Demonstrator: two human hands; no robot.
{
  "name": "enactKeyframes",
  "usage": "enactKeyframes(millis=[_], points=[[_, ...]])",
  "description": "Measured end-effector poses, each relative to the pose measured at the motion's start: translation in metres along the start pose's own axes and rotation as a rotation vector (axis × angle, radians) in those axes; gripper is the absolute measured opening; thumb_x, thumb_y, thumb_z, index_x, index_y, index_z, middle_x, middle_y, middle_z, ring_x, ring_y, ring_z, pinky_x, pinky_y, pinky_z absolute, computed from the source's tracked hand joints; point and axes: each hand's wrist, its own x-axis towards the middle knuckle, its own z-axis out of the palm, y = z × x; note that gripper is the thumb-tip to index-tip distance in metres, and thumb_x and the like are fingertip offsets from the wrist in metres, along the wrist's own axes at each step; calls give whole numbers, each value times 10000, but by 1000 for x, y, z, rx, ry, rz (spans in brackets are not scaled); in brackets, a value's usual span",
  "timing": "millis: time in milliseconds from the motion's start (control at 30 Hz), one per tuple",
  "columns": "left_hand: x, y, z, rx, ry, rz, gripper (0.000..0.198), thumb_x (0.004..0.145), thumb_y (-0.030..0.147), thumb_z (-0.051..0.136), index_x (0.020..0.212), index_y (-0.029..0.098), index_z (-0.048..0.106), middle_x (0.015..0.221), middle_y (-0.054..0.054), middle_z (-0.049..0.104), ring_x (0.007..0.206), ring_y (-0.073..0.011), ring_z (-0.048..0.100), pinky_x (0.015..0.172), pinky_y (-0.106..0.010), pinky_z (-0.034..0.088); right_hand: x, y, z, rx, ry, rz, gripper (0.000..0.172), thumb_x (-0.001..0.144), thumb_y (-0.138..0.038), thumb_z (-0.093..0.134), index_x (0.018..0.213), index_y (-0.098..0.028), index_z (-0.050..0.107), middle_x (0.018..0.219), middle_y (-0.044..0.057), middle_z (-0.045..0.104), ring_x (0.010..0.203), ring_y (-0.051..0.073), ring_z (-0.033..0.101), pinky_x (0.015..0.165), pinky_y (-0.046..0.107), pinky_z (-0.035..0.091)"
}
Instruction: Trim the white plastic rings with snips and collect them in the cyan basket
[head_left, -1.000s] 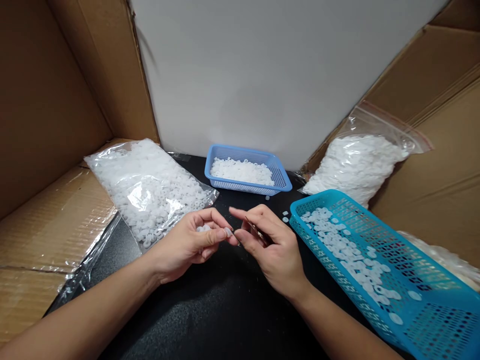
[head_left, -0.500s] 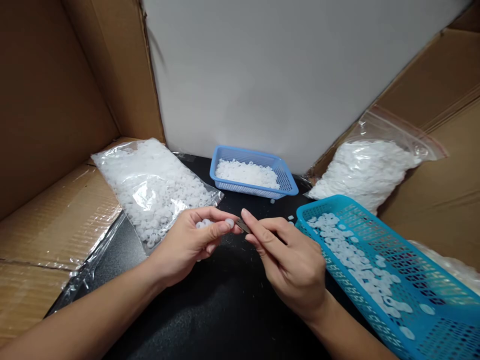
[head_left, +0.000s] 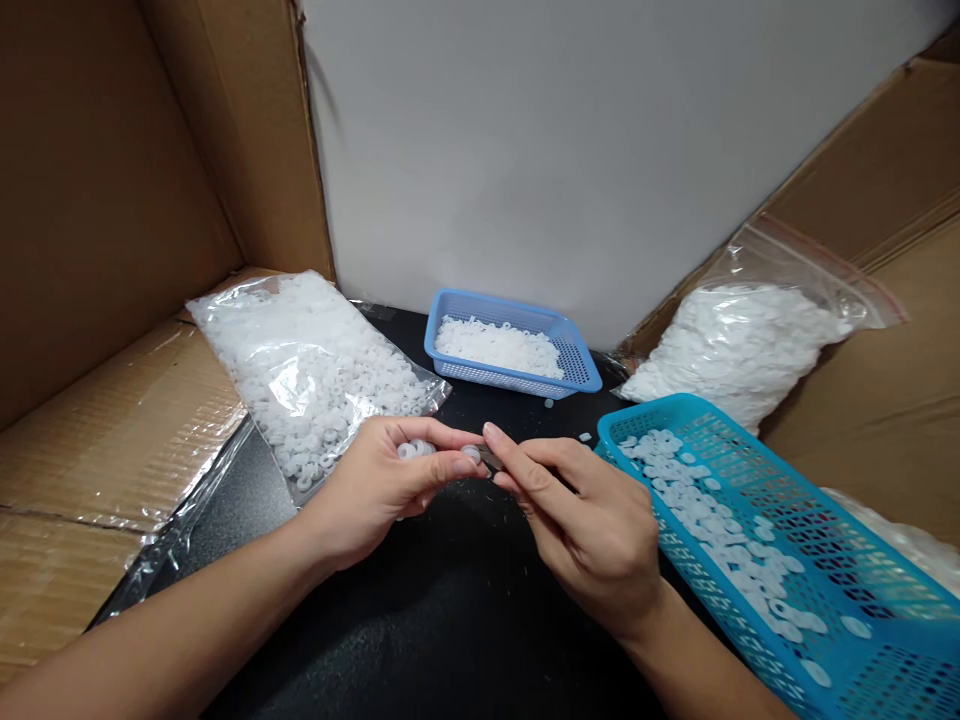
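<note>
My left hand (head_left: 382,485) is curled over the black mat (head_left: 420,620). It pinches a small white ring (head_left: 471,454) between thumb and forefinger, and a few more white rings (head_left: 414,450) lie in its palm. My right hand (head_left: 581,520) is closed on a thin dark tool (head_left: 491,459), whose tip touches the pinched ring. The two hands meet just left of the teal basket (head_left: 847,540), which holds several loose white rings (head_left: 720,510).
A small blue basket (head_left: 577,365) of white rings stands at the back by the white wall. Clear bags of white rings lie at the left (head_left: 315,380) and at the right (head_left: 742,345). Cardboard walls (head_left: 112,200) close in both sides.
My right hand has moved in to my left hand and brought the tool's tip to the pinched ring. The view has shifted slightly.
</note>
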Motion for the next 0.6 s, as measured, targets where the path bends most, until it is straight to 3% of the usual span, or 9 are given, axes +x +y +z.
enactKeyframes(millis=[233, 600], points=[[-1, 1, -1, 50, -22, 11, 275, 716, 370, 892, 856, 146, 812, 694, -52, 715, 481, -44, 379, 448, -192, 256, 1, 2, -6, -48, -18, -56, 523, 965, -83, 615, 1472, -202, 571, 865, 44, 709, 742, 114, 638, 647, 237, 469], [0, 0, 0, 20, -53, 5, 229, 729, 348, 889, 858, 171, 822, 592, 2, 650, 457, -34, 350, 426, -181, 233, 2, 5, -9, -102, -12, -124, 356, 960, -72, 608, 1303, -126, 688, 846, 52, 711, 695, 107, 597, 631, 243, 433]])
